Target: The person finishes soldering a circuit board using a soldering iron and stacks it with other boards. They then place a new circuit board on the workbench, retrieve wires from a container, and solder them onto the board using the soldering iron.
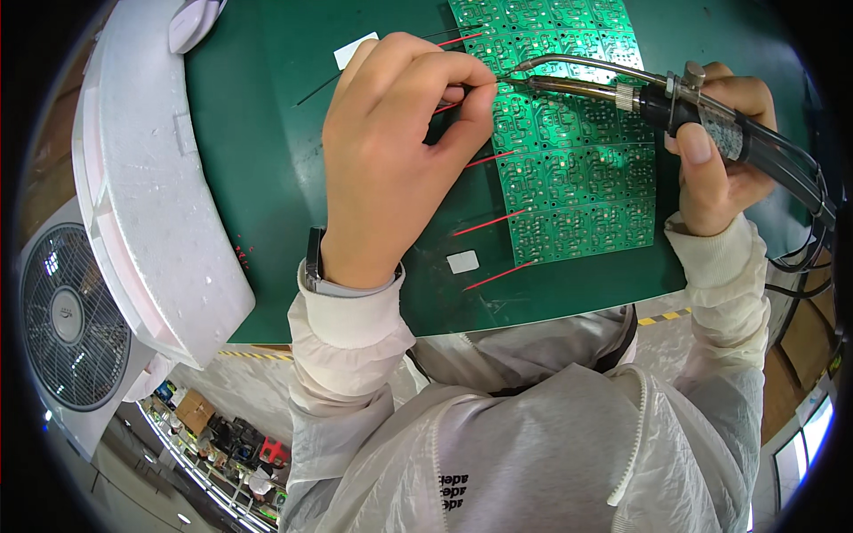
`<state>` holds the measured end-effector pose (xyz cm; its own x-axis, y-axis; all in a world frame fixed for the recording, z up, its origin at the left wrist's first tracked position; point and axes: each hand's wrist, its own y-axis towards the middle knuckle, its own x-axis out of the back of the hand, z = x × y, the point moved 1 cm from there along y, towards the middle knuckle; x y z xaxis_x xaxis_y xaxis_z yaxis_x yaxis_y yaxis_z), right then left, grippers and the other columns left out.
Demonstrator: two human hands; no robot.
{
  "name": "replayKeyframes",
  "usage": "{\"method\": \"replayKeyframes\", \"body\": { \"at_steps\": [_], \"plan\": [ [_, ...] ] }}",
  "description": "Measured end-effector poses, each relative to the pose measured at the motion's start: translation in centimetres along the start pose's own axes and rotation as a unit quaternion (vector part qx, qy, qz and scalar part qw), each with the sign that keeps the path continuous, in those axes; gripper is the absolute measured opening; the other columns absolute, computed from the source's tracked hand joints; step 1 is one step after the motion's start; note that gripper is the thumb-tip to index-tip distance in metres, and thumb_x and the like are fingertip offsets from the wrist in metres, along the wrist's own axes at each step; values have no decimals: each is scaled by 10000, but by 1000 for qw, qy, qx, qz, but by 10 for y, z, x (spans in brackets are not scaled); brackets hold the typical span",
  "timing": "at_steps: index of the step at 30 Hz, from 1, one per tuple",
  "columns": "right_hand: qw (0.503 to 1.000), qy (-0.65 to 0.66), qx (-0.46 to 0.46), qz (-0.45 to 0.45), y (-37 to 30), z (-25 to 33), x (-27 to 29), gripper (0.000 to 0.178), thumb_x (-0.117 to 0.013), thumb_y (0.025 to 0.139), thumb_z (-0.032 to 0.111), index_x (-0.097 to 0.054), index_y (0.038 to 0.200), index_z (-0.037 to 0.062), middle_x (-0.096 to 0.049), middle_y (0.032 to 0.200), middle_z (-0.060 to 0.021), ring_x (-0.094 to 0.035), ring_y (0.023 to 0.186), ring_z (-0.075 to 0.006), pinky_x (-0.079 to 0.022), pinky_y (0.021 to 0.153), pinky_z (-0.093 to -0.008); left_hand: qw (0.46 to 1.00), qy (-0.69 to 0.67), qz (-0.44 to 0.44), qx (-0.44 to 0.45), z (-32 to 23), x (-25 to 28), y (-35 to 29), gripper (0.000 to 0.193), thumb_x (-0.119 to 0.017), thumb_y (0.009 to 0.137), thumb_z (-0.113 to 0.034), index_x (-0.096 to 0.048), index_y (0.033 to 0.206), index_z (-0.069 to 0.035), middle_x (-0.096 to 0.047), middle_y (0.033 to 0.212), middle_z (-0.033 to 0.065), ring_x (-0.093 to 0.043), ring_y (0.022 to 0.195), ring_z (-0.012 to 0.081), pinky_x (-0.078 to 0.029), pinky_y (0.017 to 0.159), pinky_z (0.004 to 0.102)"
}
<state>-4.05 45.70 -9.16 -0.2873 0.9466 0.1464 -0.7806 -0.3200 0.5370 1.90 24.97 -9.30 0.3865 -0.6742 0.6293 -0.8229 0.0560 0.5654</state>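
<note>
My left hand [391, 147] is closed in a pinch at the left edge of a green circuit board panel [577, 133]. Its fingertips hold a thin wire, mostly hidden by the hand; a dark wire end [317, 90] sticks out past the knuckles. My right hand [724, 169] grips a soldering iron [657, 102] with a thin metal feed tube [591, 62] clamped above it. The iron's tip and the tube's end meet close to my left fingertips, over the board's edge. Several red wires, one of them a red wire [489, 222], stick out leftward from that edge.
The panel lies on a green work mat [267, 178]. White pieces, one a small white rectangle [462, 261], lie nearby. A white foam box [169, 222] stands at left, beside a fan [75, 315]. Black cables [809, 240] trail from the iron at right.
</note>
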Motion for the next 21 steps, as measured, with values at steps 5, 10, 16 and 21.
{"method": "replayKeyframes", "body": {
  "at_steps": [5,10,16,21],
  "plan": [
    [1000,2,-18,1,-1,2,1,337,-650,708,201,-453,863,-24,-484,682,-89,-420,524,-88,-334,481,-193,1000,4,-3,-3,-1,0,1,172,-640,601,68,-561,720,-29,-533,672,16,-485,573,105,-397,529,213],
    [1000,2,-15,-1,-1,2,1,338,-652,706,201,-453,860,-24,-483,674,-86,-422,528,-90,-337,486,-192,1000,6,-6,-5,-1,-1,0,175,-638,598,68,-559,717,-31,-530,670,16,-483,571,105,-394,524,212],
    [1000,-19,16,12,0,0,2,331,-651,707,200,-450,848,-21,-485,675,-93,-419,533,-97,-343,498,-195,1000,14,-4,-9,0,-1,0,175,-638,597,67,-557,716,-32,-530,668,16,-480,566,106,-391,518,214],
    [999,-27,-1,20,-1,6,1,322,-646,709,194,-442,833,-21,-485,685,-111,-426,545,-105,-357,512,-212,1000,3,-7,13,-3,-1,0,167,-636,611,59,-561,722,-40,-535,673,11,-469,567,90,-374,496,202]
  ]
}}
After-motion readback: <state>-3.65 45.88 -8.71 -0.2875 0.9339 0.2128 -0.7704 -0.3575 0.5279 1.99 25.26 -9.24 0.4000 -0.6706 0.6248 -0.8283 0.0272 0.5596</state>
